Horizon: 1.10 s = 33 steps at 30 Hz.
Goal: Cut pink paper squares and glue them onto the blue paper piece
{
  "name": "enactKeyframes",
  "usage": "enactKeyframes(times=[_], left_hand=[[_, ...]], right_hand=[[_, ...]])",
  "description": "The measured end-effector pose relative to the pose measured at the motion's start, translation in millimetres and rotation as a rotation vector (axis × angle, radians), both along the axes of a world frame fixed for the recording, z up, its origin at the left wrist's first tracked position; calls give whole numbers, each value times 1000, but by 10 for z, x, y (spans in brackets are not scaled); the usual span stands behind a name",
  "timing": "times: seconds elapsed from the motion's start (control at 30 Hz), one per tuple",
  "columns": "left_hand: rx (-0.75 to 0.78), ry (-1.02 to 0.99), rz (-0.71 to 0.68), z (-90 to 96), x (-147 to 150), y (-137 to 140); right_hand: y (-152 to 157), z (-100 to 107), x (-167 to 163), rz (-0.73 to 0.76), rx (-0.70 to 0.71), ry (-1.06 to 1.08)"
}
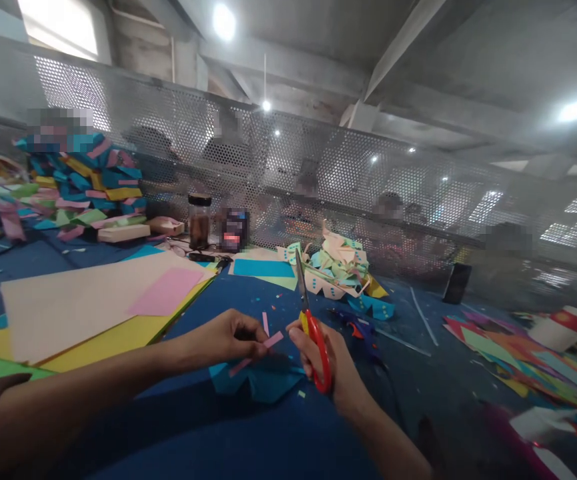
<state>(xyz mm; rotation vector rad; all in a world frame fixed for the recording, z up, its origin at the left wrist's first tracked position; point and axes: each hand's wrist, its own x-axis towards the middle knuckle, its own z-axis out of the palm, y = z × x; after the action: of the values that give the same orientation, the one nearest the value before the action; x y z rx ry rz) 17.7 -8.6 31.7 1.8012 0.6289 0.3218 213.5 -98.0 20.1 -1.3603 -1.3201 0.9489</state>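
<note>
My left hand pinches narrow pink paper strips between thumb and fingertips. In my right hand is a pair of scissors with red and yellow handles, its blades pointing up and seemingly together. Below both hands lies a folded blue paper piece on the dark blue table. One pink strip slants across the blue piece near my left fingers. Small paper scraps are scattered around, one pale green scrap close to the blue piece.
Large paper sheets lie at left, below a pile of folded paper pieces. Behind my hands are a jar and a heap of cut paper shapes. A blue glue gun, paper cup and phone are at right.
</note>
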Motion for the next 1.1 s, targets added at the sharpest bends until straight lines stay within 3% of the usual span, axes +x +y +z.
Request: enactKeyframes(times=[0.43, 0.63, 0.83, 1.1], left_hand=[[-53, -32, -31, -9, 52, -106], [-143, -88, 76, -3, 119, -187], [-160, -102, 75, -115, 98, -132], [-159, -114, 259, 26, 8, -89]], right_hand=[[-84, 30, -59, 54, -49, 15], [-75, -5, -74, 66, -51, -7], [-58, -61, -56, 70, -66, -13], [-123, -17, 6, 85, -89, -72]])
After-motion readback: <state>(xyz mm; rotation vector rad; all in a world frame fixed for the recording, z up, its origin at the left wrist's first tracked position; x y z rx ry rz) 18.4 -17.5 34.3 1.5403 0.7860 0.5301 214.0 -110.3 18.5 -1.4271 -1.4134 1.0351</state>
